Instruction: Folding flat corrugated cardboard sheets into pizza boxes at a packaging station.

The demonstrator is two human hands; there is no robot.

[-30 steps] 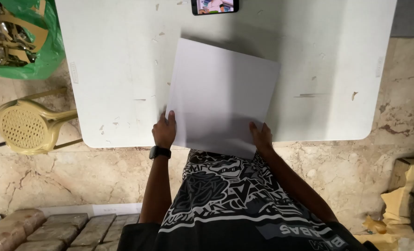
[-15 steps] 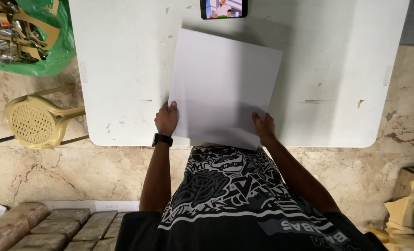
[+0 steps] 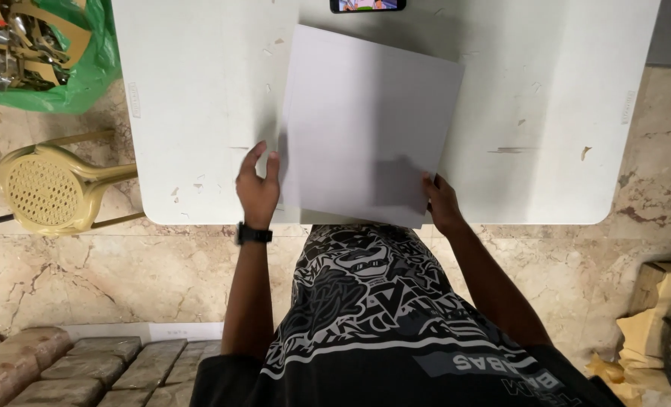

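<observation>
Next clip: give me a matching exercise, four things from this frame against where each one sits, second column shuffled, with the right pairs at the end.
Things:
1. white sheet
2. phone
3. green bag
4. yellow stool

Places:
A. on the floor, left of the white table, near its front corner
B. at the table's far edge, top of the picture
C. flat on the table, left hand and right hand at its near corners
D. top left corner, filled with scraps

Pairs: 1-C, 2-B, 3-D, 4-A
</observation>
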